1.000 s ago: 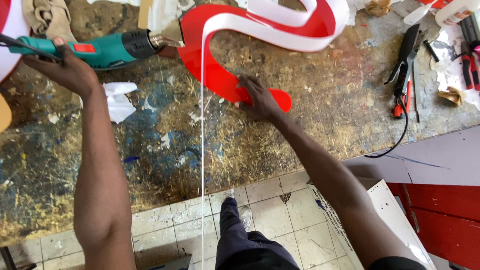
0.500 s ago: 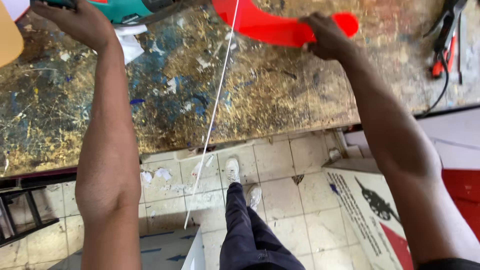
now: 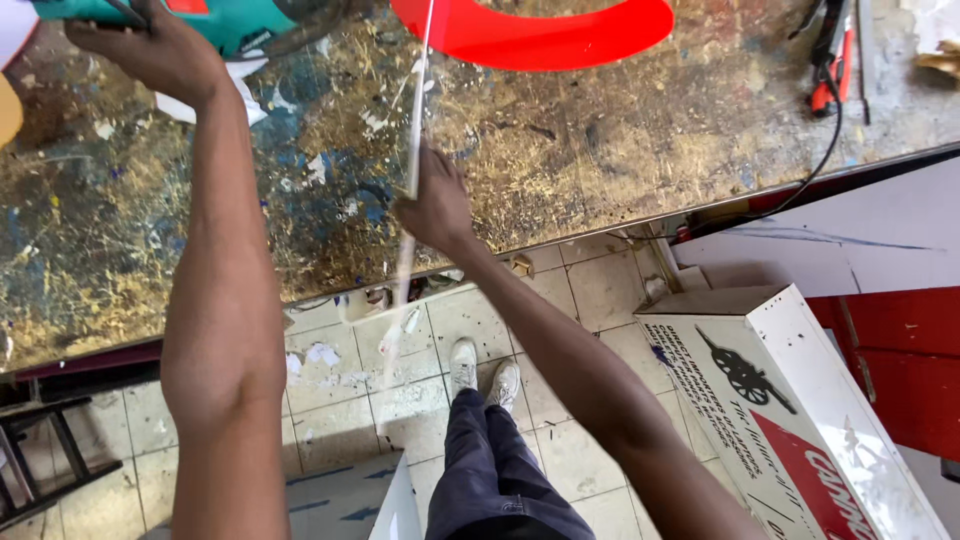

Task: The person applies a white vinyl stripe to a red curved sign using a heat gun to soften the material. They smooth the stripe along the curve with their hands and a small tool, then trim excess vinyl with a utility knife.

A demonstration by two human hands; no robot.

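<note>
A broad counter fills the upper part of the view, its worn top scuffed and flecked with gold, brown and blue paint, with torn white scraps scattered near the left. Below its edge a tiled floor is seen, pale and dusty, with the person's own legs and light shoes at the middle. A white box printed in red and black stands on the floor at the right, against red and white panels.

At the far edge of the counter a curved piece of glossy red sheet, smooth and apparently plastic, is laid flat, cut off by the top of the frame. A long, thin, pale strip, narrow and translucent-looking, runs from that red piece down across the counter and past its edge toward the floor. It is gripped midway by the right hand, whose fingers are closed around it, seemingly to keep the flexible length taut and straight.

A teal power tool with an orange switch lies at the top left. The left hand is laid over its body with fingers curled around it, apparently steadying it against the counter. Red-handled pliers and a black cable rest at the upper right, well apart from both hands.
</note>
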